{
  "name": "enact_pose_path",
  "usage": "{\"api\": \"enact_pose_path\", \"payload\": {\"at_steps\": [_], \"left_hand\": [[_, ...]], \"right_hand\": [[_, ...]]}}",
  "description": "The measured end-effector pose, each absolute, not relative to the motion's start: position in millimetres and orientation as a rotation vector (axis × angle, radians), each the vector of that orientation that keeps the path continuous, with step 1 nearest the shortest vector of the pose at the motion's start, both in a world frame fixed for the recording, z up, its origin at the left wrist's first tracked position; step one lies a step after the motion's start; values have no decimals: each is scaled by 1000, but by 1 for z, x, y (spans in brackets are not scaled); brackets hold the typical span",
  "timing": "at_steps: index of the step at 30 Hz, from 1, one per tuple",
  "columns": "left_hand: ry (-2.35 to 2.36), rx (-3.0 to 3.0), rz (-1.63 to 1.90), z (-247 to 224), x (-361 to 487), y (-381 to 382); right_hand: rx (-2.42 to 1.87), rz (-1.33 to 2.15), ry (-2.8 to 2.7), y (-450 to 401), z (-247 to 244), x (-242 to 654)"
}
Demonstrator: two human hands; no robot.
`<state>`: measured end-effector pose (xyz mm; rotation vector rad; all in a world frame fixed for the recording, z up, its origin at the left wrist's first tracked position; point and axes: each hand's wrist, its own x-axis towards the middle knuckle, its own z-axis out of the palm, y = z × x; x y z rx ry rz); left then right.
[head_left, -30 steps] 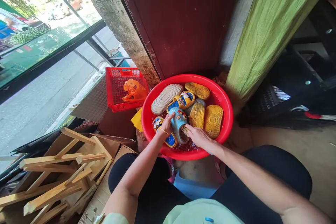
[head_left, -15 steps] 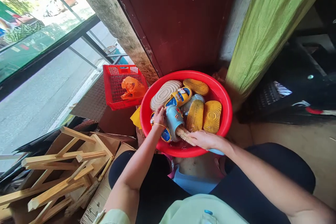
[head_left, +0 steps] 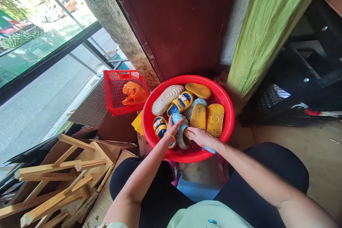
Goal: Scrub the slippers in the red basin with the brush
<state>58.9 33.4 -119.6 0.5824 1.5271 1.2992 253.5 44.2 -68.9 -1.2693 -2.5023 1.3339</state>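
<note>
Left of the red plastic basin (head_left: 143, 124), a red crate (head_left: 112, 96) holds an orange bag (head_left: 134, 93). By the basin's near edge, the left hand (head_left: 173, 128) grips a blue slipper (head_left: 182, 139), fingers curled over its top. The right hand (head_left: 200, 137) closes around a scrubbing brush (head_left: 187, 134), its bristles against the slipper. Yellow slippers (head_left: 215, 120) lie toward the basin's right rim.

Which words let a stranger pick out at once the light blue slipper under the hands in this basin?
Find the round red basin below the dark red panel. At its edge nearest the person, the light blue slipper sits under the left hand, beside the right hand; a paler one further back touches no hand.
</note>
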Motion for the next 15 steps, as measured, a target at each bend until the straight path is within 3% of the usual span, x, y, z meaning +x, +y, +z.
{"api": "enact_pose_path", "payload": {"at_steps": [8,15], "left_hand": [[1581,639,1336,-109,50,38],[1827,1204,1318,-90,45,39]], "right_hand": [[-876,1700,-2835,43,-35,276],[-1062,1330,-3004,47,-7,326]]}}
